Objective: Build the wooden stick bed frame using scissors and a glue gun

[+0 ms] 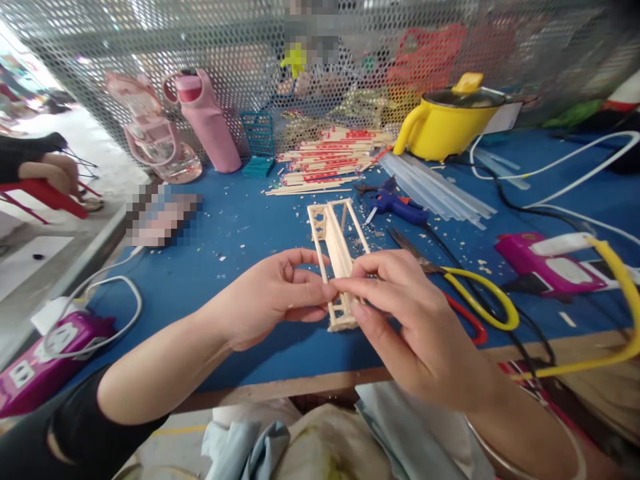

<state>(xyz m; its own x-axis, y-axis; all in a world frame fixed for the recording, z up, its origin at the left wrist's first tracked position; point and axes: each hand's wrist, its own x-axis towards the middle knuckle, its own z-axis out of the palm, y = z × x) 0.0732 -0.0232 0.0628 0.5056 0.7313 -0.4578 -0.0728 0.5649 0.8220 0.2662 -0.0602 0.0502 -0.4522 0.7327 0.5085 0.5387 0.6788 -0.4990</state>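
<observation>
A small frame of pale wooden sticks (339, 247) is between my hands above the blue table, its far end leaning away from me. My left hand (285, 290) is closed on the frame's left side, thumb and fingers pinching a stick. From the right, my right hand (407, 310) grips the near part, its fingertips close to my left thumb. Parts of the frame's near end are hidden behind the fingers. Beyond it lies a blue glue gun (400, 203). Scissors (480, 293) with yellow and red handles rest beside my right hand.
Bundled wooden sticks (335, 157) and clear glue sticks (440, 183) lie at the back near a yellow pot (445, 127). A pink bottle (210, 123) stands at back left by a perforated metal panel (240, 40). Purple power strips (550, 263) and cables flank the blue table (240, 227).
</observation>
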